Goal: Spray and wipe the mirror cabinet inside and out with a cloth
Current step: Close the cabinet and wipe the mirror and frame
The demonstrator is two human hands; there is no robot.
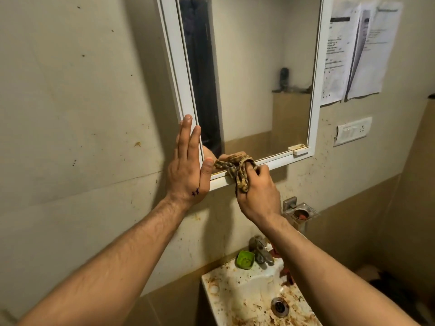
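Note:
The white-framed mirror cabinet (314,95) hangs on the wall with its door closed. My left hand (188,168) lies flat with fingers straight against the frame's lower left corner. My right hand (257,196) grips a bunched brown patterned cloth (237,171) and presses it on the bottom frame edge, just right of my left thumb. The mirror glass (254,74) reflects the room. No spray bottle is in view.
A stained white sink (226,300) with a metal tap (261,252) sits below. A green container (245,259) rests on its rim. A metal holder (300,211) is fixed right of my wrist. Papers (357,50) and a switch plate (353,131) are on the right wall.

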